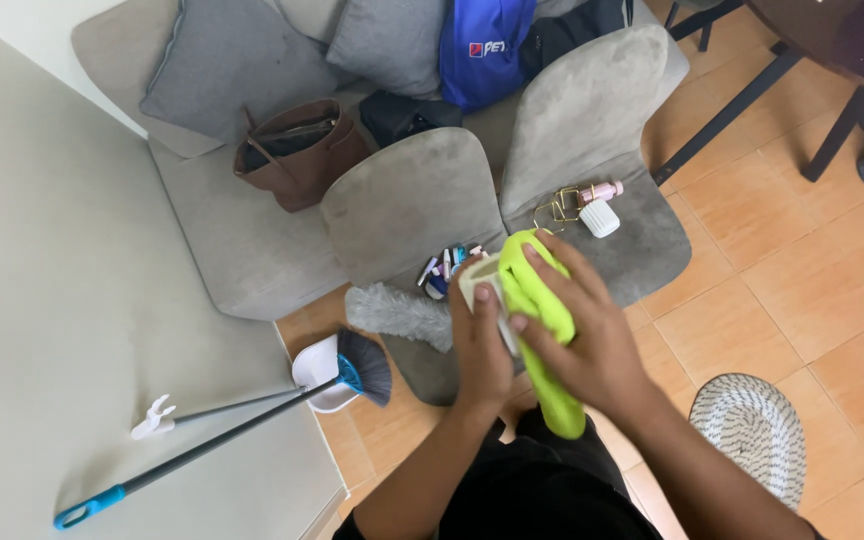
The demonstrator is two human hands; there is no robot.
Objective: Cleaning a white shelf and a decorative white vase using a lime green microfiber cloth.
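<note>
Looking down from the head camera, the left hand (480, 345) is wrapped around a small whitish object (476, 277), thumb pressed on its near face and fingers curled behind it, so the hand is clamped on it rather than spread. Just what kind of object this is cannot be told, since most of it is covered. The right hand (577, 325) presses a lime-green cloth (540, 330) against the side of that object, fingers close together and laid flat over the fabric; the cloth's lower end hangs past the wrist toward the person's dark clothing. Both hands meet just above the front edge of two grey upholstered chairs (407, 200) standing side by side.

On the left chair's seat, just beyond the hands, lies a scatter of small tubes and pens (444, 270). On the right chair's seat rest a white ribbed cap-like piece (599, 218), a pink little bottle (602, 190) and a gold wire holder (554, 210). A fluffy grey duster (397, 313) lies against the left chair's front edge, just beside the left hand.

Behind the chairs a grey sofa (212, 230) carries a brown handbag (297, 150), grey cushions (227, 65) and a blue bag (482, 45). At lower left a broom (362, 368) with dark bristles and a long handle rests over a white dustpan (314, 372). On the orange tile floor (812, 270) at lower right sits a round woven mat (752, 425).
</note>
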